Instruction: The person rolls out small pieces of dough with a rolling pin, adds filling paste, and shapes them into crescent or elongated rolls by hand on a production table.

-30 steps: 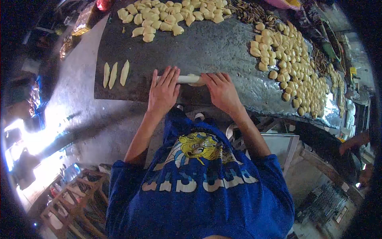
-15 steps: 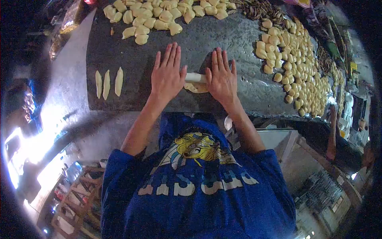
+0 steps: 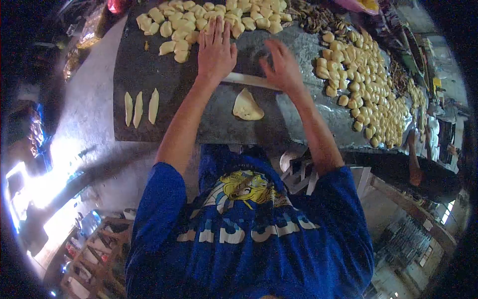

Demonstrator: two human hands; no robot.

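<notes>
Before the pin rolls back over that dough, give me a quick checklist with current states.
1. Left hand flat on the rolling pin: ok.
2. Right hand on the pin: cannot tell, it is blurred and looks partly lifted.
3. Flattened dough piece clear of the pin, lying nearer the person: ok.
4. Dough piece evenly round: not ok, one end tapers to a point.
5. Three shaped strips apart from the rolling area: ok.
6. Pile of dough lumps clear of the left hand: not ok, its fingertips reach the pile.
</notes>
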